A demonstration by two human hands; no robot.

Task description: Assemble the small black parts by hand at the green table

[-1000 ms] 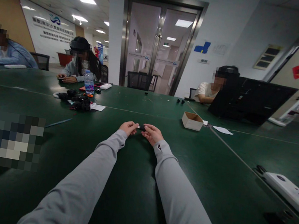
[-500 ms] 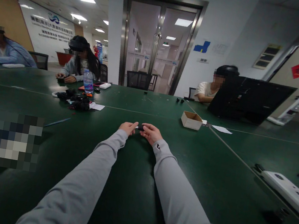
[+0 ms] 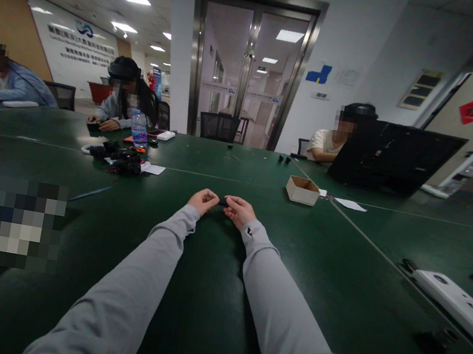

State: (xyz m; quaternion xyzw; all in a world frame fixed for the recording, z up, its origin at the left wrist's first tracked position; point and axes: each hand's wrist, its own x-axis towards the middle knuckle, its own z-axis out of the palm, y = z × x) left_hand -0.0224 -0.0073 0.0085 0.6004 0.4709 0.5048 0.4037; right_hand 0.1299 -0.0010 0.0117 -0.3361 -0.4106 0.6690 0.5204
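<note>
One small dark piece (image 3: 222, 202) is pinched at both ends, long axis roughly left-right. Left end is covered by left grip (image 3: 203, 201), right by right grip (image 3: 240, 211).

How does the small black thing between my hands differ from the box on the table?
The black piece is dark, while the box is pale outside.
The black piece looks far smaller than the box.
Your right hand holds the black piece; the box rests untouched on the green table.
Both are in front of you.
</note>
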